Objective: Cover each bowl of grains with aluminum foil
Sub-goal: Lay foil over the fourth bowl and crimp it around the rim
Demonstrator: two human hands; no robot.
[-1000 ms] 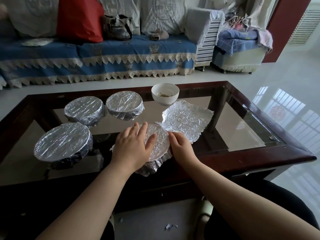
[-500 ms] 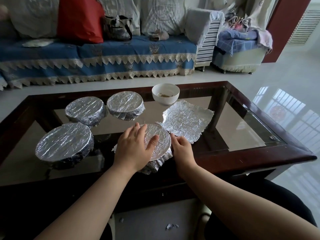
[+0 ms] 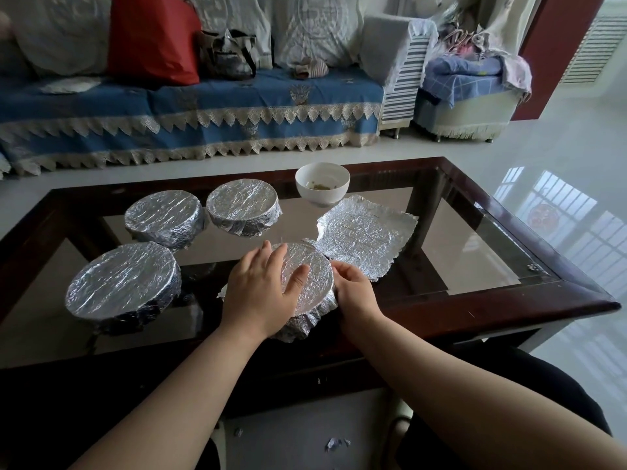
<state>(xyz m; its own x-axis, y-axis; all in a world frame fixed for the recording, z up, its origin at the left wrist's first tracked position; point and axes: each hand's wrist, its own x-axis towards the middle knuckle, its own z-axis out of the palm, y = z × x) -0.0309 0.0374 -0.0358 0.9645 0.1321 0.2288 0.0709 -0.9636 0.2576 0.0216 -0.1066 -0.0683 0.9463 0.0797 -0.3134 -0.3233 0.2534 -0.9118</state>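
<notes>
- The left hand [image 3: 259,293] lay flat, fingers spread, pressing on the foil top of the nearest bowl [image 3: 307,283] at the near edge of the glass table [image 3: 475,252].
- The right hand [image 3: 353,293] curled against that bowl's right side, its fingers pinching the foil down around the rim.
- Three wrapped bowls stood to the left: one near [image 3: 124,283], two farther back [image 3: 164,215] [image 3: 242,206].
- An uncovered white bowl [image 3: 322,184] with a few grains stood at the far side, and a loose foil sheet [image 3: 368,235] lay flat just in front of it.
- A blue-draped sofa [image 3: 203,110] stood behind.
</notes>
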